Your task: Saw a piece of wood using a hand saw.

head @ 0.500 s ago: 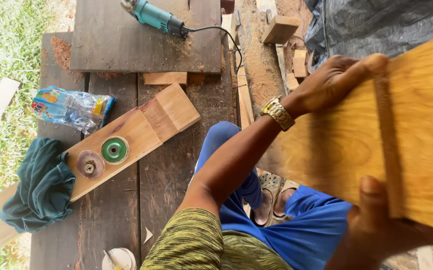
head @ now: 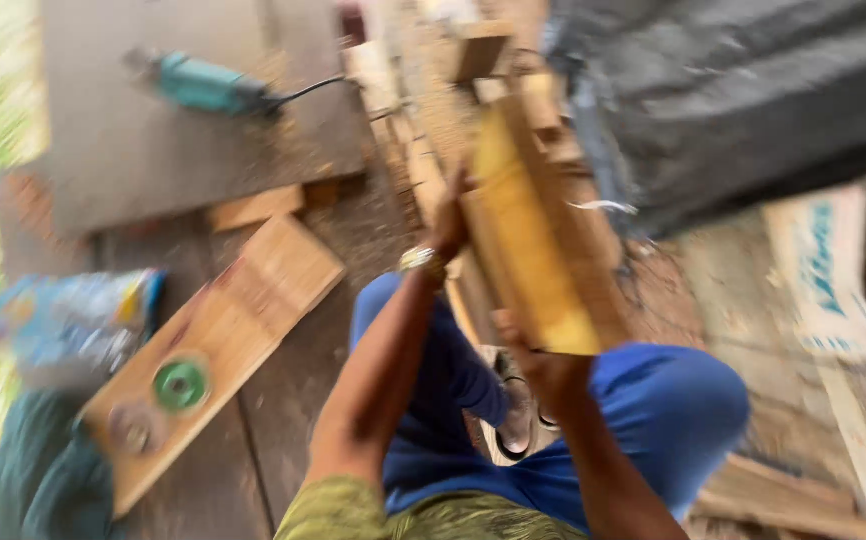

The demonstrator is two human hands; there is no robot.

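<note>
Both hands grip a wooden board [head: 528, 235]: left hand [head: 450, 225] on its far edge, right hand [head: 538, 365] under its near end. Since the earlier frame the board has turned edge-on, held tilted above the lap. Left, a green disc [head: 180, 385] lies on a plank [head: 218, 345].

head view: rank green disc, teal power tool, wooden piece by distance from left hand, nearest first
1. Wooden piece: held in the left hand, at its far edge.
2. Teal power tool: up and to the left, on the grey board.
3. Green disc: lower left, on the plank; slightly farther than the tool.
</note>
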